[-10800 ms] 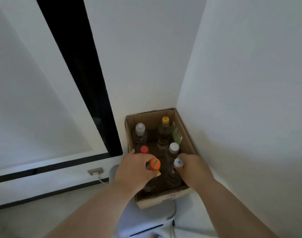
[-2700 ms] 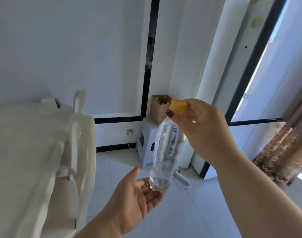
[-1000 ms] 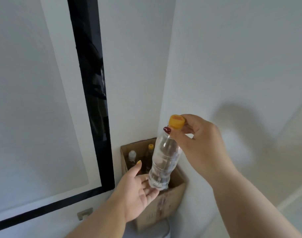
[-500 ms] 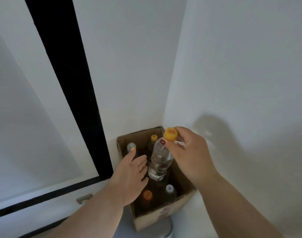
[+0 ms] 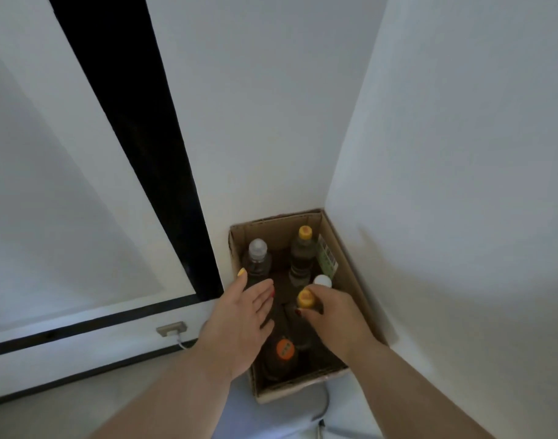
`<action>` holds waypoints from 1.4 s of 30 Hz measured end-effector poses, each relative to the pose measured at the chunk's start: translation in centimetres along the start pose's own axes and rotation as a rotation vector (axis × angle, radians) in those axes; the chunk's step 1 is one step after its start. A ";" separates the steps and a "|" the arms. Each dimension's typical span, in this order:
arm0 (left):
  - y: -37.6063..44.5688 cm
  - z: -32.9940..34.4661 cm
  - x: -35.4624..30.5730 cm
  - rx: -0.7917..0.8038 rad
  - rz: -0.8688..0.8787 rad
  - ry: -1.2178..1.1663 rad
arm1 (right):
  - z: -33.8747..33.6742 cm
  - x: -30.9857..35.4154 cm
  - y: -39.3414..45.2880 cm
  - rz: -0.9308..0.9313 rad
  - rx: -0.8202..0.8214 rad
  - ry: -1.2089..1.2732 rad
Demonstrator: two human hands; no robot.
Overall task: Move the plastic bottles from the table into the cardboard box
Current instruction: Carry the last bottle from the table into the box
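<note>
An open cardboard box (image 5: 350, 267) stands in the wall corner with several upright plastic bottles in it. My right hand (image 5: 331, 318) is down inside the box, gripping the neck of a clear bottle with a yellow cap (image 5: 304, 298); its body is hidden in the dark interior. My left hand (image 5: 239, 321) hovers flat over the box's left rim, fingers apart, holding nothing. Other bottles show a clear cap (image 5: 258, 247), a yellow cap (image 5: 305, 232), a white cap (image 5: 322, 281) and an orange cap (image 5: 285, 349).
The box rests on a pale grey stool (image 5: 271, 416). White walls close in at the back and right. A black vertical strip (image 5: 135, 122) runs down the wall at left, and a wall socket (image 5: 172, 328) with a white cable sits below it.
My right hand has lowered the yellow-capped bottle from above the box down into it. My left hand has left the bottle's base and spread over the left rim.
</note>
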State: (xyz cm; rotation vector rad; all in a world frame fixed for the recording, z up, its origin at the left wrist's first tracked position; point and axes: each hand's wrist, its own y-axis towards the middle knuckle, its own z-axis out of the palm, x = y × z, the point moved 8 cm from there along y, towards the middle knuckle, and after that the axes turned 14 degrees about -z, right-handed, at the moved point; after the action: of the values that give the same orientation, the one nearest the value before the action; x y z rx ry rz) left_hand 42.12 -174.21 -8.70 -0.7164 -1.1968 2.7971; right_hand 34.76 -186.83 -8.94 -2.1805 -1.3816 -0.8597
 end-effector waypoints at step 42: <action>0.9 1.5 2.2 -0.484 0.360 2.193 | 2.8 -5.6 -0.5 0.212 0.583 -0.566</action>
State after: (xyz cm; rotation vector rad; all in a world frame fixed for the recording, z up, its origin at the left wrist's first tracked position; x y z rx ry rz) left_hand 39.67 -175.47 -9.30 -2.6654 -0.8369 0.2920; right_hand 33.32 -188.51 -14.82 -2.0956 -1.3692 0.2509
